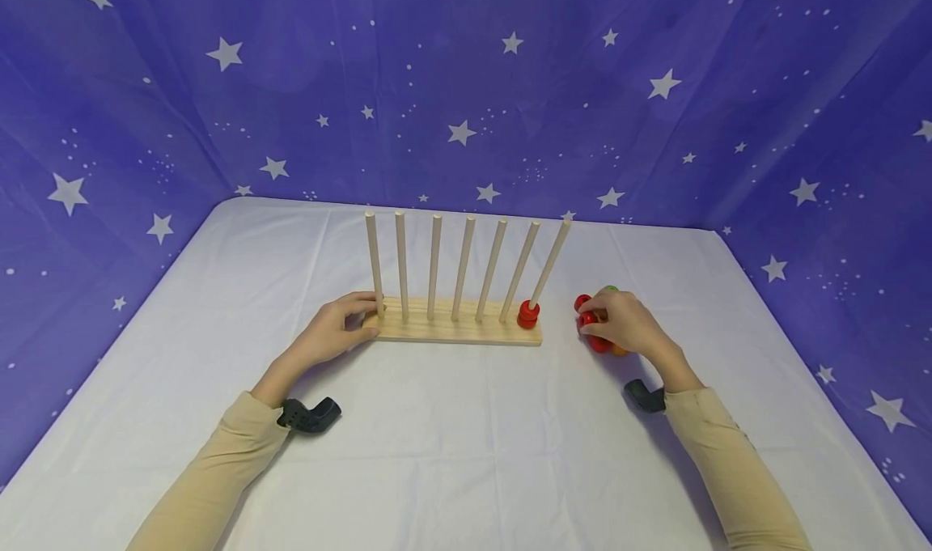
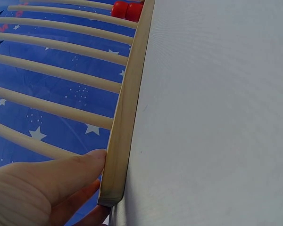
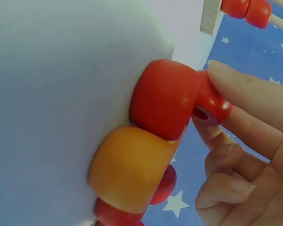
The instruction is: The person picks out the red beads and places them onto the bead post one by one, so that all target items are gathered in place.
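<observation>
A pale wooden peg stand point(image 1: 451, 331) with several upright rods stands on the table. Two red beads point(image 1: 528, 315) are stacked on its rightmost rod. My left hand point(image 1: 331, 330) grips the stand's left end, the thumb pressed to the base in the left wrist view. To the right of the stand, my right hand point(image 1: 628, 322) pinches a red bead point(image 3: 216, 100) between thumb and fingertips; its hole shows. Close against it in the right wrist view lie a larger-looking red bead point(image 3: 165, 99) and an orange bead point(image 3: 127, 169). The hand partly hides this pile in the head view.
A bit of a green bead point(image 1: 610, 289) shows behind the right hand. White cloth point(image 1: 437, 446) covers the table, and a blue star-patterned curtain point(image 1: 408, 90) rises at the back and sides. Dark wrist mounts point(image 1: 311, 416) hang by both sleeves.
</observation>
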`<state>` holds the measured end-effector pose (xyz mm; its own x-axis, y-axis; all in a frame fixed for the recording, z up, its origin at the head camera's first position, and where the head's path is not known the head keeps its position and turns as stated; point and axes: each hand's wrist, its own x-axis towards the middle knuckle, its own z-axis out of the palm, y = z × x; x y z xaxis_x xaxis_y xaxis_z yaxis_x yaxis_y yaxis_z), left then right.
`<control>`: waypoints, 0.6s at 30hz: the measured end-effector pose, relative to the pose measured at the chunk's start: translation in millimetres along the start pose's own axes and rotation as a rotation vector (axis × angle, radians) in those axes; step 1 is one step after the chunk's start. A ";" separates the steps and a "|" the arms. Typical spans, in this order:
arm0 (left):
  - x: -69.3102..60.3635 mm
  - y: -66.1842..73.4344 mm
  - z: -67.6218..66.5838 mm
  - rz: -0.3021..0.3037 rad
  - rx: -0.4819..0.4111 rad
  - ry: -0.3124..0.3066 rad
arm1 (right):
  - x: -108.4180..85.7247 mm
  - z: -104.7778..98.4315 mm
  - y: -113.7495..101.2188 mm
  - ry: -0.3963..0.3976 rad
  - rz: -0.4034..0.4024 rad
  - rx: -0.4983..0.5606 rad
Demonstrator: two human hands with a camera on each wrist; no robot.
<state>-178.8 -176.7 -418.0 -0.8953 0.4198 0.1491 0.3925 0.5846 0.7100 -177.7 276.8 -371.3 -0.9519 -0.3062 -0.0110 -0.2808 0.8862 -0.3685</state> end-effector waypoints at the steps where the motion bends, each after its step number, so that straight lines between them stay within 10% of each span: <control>1: 0.1 -0.3 0.1 0.000 0.000 0.000 | -0.1 0.0 0.1 0.006 -0.004 0.004; 18: 0.1 0.4 -0.4 -0.001 0.002 -0.001 | 0.5 -4.5 -3.4 0.194 -0.034 0.045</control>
<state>-178.9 -176.6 -417.4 -0.8953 0.4202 0.1481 0.3923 0.5861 0.7089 -177.8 275.2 -365.8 -0.9490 -0.2591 0.1795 -0.3114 0.8588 -0.4068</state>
